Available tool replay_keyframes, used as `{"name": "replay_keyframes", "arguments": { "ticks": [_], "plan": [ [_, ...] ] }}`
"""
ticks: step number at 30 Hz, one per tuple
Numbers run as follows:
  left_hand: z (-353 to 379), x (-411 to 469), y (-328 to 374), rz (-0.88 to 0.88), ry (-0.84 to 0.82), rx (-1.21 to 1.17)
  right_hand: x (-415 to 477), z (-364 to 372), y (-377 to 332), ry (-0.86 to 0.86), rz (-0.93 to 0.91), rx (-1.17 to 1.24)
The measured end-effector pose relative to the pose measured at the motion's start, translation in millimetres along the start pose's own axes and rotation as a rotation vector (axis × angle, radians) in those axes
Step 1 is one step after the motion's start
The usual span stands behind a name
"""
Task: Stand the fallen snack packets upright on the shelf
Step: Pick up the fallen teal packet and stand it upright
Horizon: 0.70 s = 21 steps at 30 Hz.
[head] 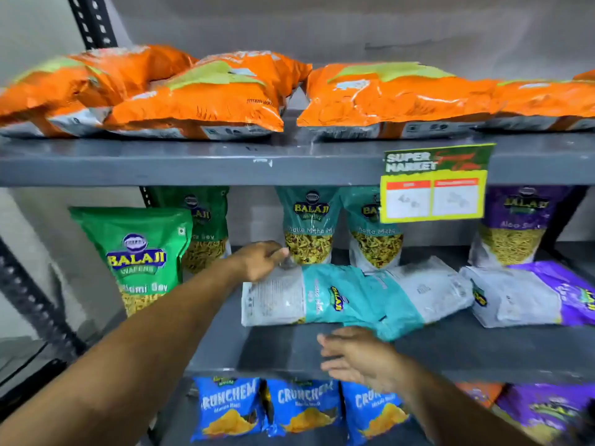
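A teal packet (335, 296) lies flat on the middle shelf (483, 349), its bottom end pointing left. My left hand (260, 260) grips that end at its upper corner. My right hand (357, 355) hovers open just below the packet's front edge, fingers spread. A second teal packet (431, 288) lies partly under the first, to its right. A purple packet (531, 294) lies flat at the far right. Behind them stand two teal packets (307, 226), a purple one (512, 226) and two green ones (138, 252).
Several orange packets (199, 94) lie flat on the top shelf. A supermarket price tag (434, 185) hangs from that shelf's edge. Blue Crunchem packets (302, 407) stand on the bottom shelf. Black slotted uprights (93, 20) frame the rack at left.
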State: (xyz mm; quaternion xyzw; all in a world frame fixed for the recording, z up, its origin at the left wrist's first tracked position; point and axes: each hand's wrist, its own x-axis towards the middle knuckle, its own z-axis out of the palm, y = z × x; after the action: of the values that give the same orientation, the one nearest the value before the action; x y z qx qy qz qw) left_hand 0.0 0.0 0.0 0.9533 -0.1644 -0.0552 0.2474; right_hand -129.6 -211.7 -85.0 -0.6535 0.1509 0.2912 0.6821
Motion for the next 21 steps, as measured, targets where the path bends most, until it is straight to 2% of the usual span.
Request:
{"name": "replay_keyframes", "arguments": {
  "ticks": [4, 7, 14, 16, 18, 21],
  "plan": [
    [2.3, 49.7, -17.8, -0.145, -0.117, 0.003, 51.0, 25.0, -6.7, 0.154, -0.003, 0.476],
    [18.3, 75.4, -30.9, -0.131, -0.210, -0.028, 69.9, 28.8, -14.6, 0.226, -0.006, 0.735],
    [26.8, 66.9, -39.8, -0.067, -0.367, -0.033, 71.6, 46.2, -14.8, 0.325, -0.052, 0.744],
    [27.1, 48.8, -43.0, -0.090, -0.303, -0.158, 65.6, 51.1, -12.8, 0.333, -0.092, 0.711],
    [29.9, 25.8, -47.9, -0.096, -0.164, -0.293, 59.6, 51.5, -19.1, 0.366, -0.193, 0.594],
    [39.2, -8.8, -46.8, -0.094, 0.120, -0.680, 53.9, 41.3, -39.7, 0.459, -0.515, 0.309]
  ]
}}
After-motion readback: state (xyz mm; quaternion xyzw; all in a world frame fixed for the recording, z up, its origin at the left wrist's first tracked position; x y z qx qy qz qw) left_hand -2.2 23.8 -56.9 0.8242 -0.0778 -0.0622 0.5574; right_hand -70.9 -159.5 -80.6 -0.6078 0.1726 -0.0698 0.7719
